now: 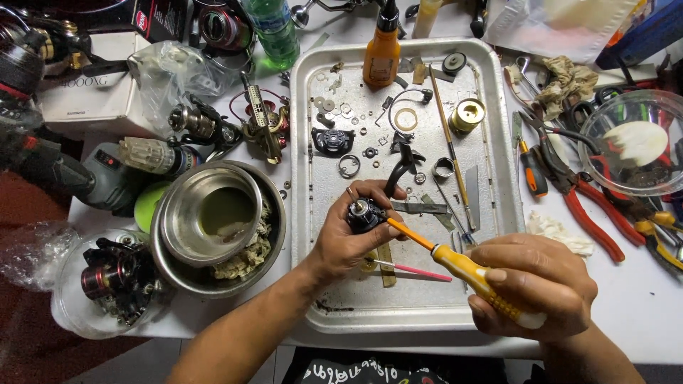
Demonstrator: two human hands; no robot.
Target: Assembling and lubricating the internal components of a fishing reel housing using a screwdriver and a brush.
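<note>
- Fingers [370, 195] of the left hand [345, 238] curl tight around a black reel body [366, 213] above the tray [491, 128], near its middle.
- Right hand [530, 284] clenches a yellow screwdriver [455, 264], tip at the reel body.
- Judgement: keep the tip square in the screw, press lightly, and work over the tray so loose parts land beside the washers [334, 107].

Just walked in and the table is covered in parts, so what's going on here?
A person is working over a metal tray strewn with washers, rings and other small parts. The left hand grips a small black reel body with its curved arm sticking up. The right hand holds a yellow-handled screwdriver, tip set against the reel body. Steel bowls, pliers and other reels lie around the tray.
</note>
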